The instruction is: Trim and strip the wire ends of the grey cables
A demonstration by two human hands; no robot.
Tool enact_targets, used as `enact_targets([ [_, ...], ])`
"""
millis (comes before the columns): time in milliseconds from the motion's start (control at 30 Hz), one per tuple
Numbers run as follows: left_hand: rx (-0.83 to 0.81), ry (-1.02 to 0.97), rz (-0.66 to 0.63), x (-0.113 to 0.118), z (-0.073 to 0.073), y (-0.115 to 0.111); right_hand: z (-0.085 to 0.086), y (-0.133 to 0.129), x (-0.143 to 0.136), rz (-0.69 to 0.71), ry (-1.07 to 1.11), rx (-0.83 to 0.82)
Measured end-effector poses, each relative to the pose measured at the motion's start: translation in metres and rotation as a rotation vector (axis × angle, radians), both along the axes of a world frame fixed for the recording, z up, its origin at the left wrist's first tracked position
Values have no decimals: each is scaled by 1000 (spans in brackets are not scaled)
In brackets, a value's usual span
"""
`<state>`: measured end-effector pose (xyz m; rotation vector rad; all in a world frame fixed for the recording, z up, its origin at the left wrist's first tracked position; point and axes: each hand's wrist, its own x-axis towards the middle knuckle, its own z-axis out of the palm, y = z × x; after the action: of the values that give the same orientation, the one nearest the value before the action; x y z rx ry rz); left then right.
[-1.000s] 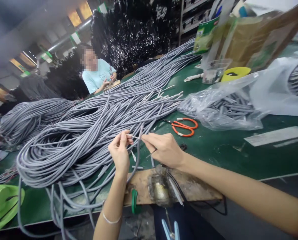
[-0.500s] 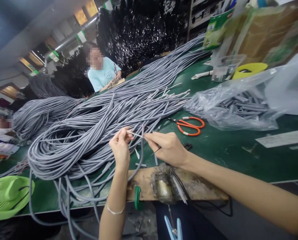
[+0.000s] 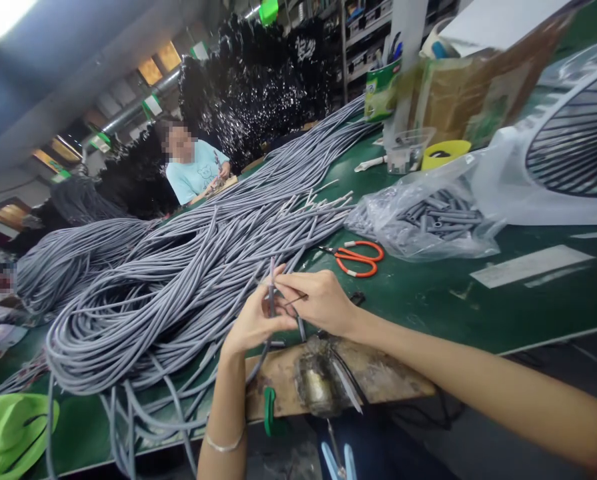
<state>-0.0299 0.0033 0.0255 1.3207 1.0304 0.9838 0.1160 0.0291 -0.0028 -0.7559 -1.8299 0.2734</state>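
A single grey cable (image 3: 272,293) stands upright between my hands, its pale stripped end pointing up. My left hand (image 3: 251,323) curves loosely around it, fingers behind the cable and thumb stretched to the right. My right hand (image 3: 325,303) is closed, its fingertips touching the cable just below the tip. A thin dark pointed tool (image 3: 298,299) sticks out of the right hand's grip; its full shape is hidden. Behind my hands lies a large heap of grey cables (image 3: 178,287), many ends facing right.
Orange-handled scissors (image 3: 358,259) lie right of the heap, near a clear bag of short grey tubes (image 3: 428,217). A wooden board (image 3: 388,377) carries a grimy metal pot (image 3: 318,383) at the table's front edge. A white fan (image 3: 553,153) stands right; a co-worker (image 3: 198,167) sits across.
My left hand has let go of the thin white strand it pinched and moved in around the cable. My right hand stays at the cable tip. The view has shifted, showing the fan.
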Motion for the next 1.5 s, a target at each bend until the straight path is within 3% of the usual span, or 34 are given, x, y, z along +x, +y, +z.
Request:
enact_targets([
  [133, 148, -137, 330, 15, -9, 6, 7, 0, -1, 86, 87, -167],
  [267, 234, -271, 518, 6, -3, 8, 12, 3, 2, 105, 152, -281],
  [367, 286, -407, 611, -8, 6, 8, 15, 9, 8, 30, 177, -335],
  [533, 251, -379, 591, -9, 7, 8, 20, 18, 15, -89, 317, -349],
  [833, 102, -114, 362, 25, -14, 5, 25, 12, 14, 179, 346, -375],
  [1033, 246, 73, 578, 7, -11, 10, 22, 13, 15, 164, 301, -289],
  [1300, 194, -368, 596, -19, 0, 16, 18, 22, 14, 177, 450, -459],
  [1433, 315, -464, 713, -33, 1, 21, 21, 23, 16, 181, 541, -513],
  [1500, 316, -417, 686, -34, 0, 22, 23, 23, 17, 196, 576, -557],
])
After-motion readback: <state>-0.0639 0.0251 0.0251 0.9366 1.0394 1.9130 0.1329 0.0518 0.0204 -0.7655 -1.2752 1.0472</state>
